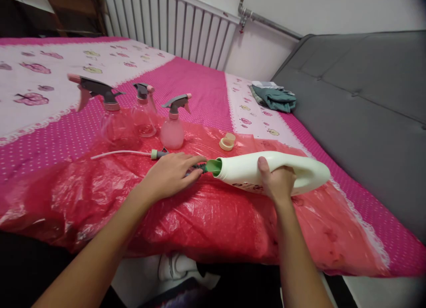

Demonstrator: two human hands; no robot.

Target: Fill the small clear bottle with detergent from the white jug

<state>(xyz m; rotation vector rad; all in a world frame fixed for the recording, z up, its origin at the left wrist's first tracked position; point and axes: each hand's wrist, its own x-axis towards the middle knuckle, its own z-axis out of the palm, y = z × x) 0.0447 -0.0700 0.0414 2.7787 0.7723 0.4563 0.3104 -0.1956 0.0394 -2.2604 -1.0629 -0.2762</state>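
Note:
My right hand (279, 181) is closed around the handle of a white detergent jug (242, 168). The jug lies tipped nearly level, its mouth with a green spout (214, 166) facing left. My left hand (175, 172) is closed on a small bottle with a dark, ridged neck (199, 167), mostly hidden by the fingers. That neck meets the green spout. Just behind my left hand lies a loose sprayer head (160, 153) with a pale dip tube (120, 153). A cream cap (227, 142) rests behind the jug.
Red plastic sheeting (199, 223) covers the bed's near side. Three spray bottles stand behind: one large (113, 121), one clear (143, 115), one with pink-looking contents (172, 132). Folded clothes (274, 97) lie by the grey headboard (359, 99). A radiator (173, 28) lines the wall.

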